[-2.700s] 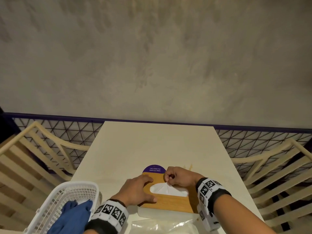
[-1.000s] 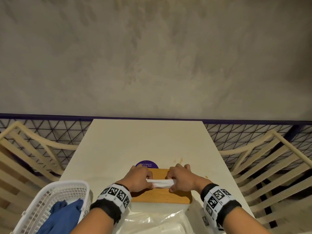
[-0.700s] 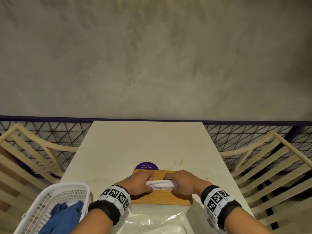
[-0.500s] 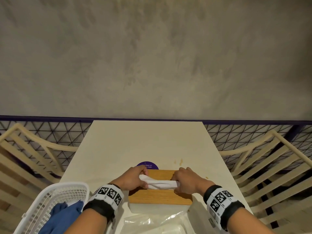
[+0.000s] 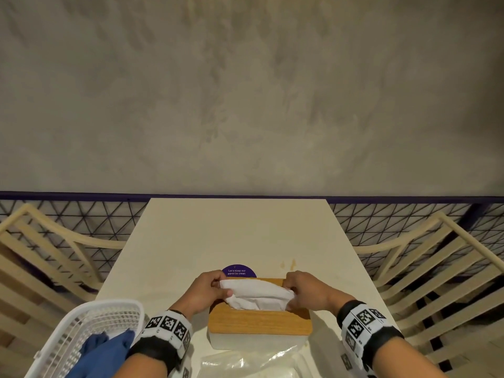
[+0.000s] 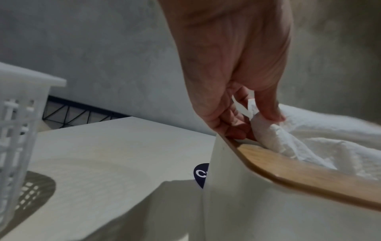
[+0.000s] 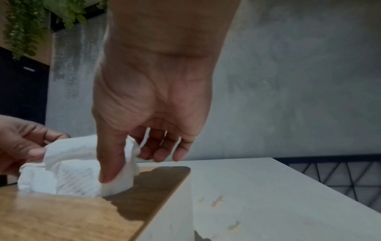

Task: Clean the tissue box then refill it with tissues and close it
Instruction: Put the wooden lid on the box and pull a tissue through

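Observation:
The white tissue box (image 5: pixel 256 341) with its wooden lid (image 5: pixel 259 321) on stands at the near middle of the table. A white tissue (image 5: pixel 257 294) sticks up out of the lid's slot, spread wide. My left hand (image 5: pixel 210 289) pinches its left end and my right hand (image 5: pixel 298 291) pinches its right end. The left wrist view shows thumb and fingers of the left hand (image 6: pixel 253 112) nipping the tissue (image 6: pixel 278 137) above the wooden lid (image 6: pixel 309 172). In the right wrist view the right hand (image 7: pixel 121 163) pinches the tissue (image 7: pixel 70 171) over the lid (image 7: pixel 62 216).
A white plastic basket (image 5: pixel 68 339) holding a blue cloth (image 5: pixel 109 353) stands at the near left. A clear plastic wrapper (image 5: pixel 253 364) lies in front of the box. A purple sticker (image 5: pixel 238 271) and small stains (image 5: pixel 289 264) mark the table (image 5: pixel 237 230). Slatted chairs flank both sides.
The tissue has been drawn further up out of the slot and stretched wider as my two hands moved apart along the lid.

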A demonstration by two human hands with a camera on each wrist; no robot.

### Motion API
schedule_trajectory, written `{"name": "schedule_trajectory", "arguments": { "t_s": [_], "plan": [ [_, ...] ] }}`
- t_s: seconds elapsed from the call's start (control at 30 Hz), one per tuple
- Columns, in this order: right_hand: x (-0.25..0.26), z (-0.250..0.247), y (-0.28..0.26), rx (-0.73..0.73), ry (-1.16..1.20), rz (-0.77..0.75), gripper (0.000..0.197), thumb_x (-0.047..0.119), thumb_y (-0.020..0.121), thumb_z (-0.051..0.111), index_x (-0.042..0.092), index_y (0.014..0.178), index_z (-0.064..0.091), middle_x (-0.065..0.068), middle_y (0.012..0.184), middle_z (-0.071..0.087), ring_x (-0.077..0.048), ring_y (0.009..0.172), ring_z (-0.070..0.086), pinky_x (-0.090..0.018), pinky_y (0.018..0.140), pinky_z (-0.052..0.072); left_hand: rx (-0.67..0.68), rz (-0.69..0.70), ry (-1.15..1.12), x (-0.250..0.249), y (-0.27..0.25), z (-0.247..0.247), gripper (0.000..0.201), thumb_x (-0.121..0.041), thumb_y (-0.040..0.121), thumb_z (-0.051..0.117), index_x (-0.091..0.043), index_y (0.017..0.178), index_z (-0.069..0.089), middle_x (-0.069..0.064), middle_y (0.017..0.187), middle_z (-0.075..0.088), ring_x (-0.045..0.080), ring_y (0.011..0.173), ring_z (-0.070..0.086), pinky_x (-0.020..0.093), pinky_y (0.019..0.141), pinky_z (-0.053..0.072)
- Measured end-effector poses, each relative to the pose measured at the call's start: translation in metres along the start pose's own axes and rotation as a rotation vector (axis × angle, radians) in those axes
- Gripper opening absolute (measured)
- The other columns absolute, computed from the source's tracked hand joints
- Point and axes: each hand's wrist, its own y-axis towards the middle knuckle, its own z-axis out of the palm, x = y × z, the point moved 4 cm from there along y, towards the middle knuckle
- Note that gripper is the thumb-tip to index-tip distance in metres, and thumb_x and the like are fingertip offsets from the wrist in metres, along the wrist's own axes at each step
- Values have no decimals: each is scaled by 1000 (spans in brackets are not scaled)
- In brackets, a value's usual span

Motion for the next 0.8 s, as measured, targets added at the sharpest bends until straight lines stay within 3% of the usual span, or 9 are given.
{"name": "schedule_trajectory", "arguments": {
  "t_s": [0.07,0.2,0.27,0.43,0.53,0.63,0.8],
  "plan": [
    [-7,1,-3,1,208,5,27,13,74,74,26,71,50,2,84,51,-14,79,47,-25,66,36,-11,-14,-12,3,0,0,18,-3,81,66,-13,72,53,-3,66,59,7,62,55,11,53,43],
    [-14,-1,-7,-32,494,-2,31,1,76,70,20,66,47,4,69,49,-11,66,45,-18,58,34,-51,-27,-23,10,0,-1,21,-5,83,64,-14,75,47,3,67,61,11,60,54,16,56,43],
    [-19,-1,-7,-64,533,8,29,0,77,69,18,68,48,4,68,47,-11,65,45,-19,58,35,-66,-36,-51,12,-1,-1,22,-3,83,64,-14,79,45,5,66,63,13,58,55,19,56,44],
    [-39,4,-8,-98,508,92,25,11,76,74,12,67,52,6,64,46,-10,62,43,-18,55,33,-182,-5,-114,8,-6,-2,27,3,82,62,-18,82,44,-4,53,61,7,50,53,10,46,42],
    [-43,4,-12,-212,683,83,26,10,84,67,13,66,49,2,64,53,-10,59,49,-15,54,39,-225,10,-141,7,-8,-2,26,2,84,61,-19,83,45,1,58,61,10,53,54,8,44,41],
    [-44,8,-14,-306,758,88,28,11,88,63,13,69,43,1,63,46,-11,59,49,-18,54,40,-237,7,-154,9,-8,-1,20,0,84,61,-15,87,48,4,65,64,14,58,57,8,44,42],
    [-44,15,-15,-247,687,106,27,1,78,70,15,77,47,6,65,41,-11,63,43,-20,59,37,-242,4,-145,14,-10,2,16,-4,86,61,-15,88,50,-1,62,66,9,55,60,8,44,43]
  ]
}}
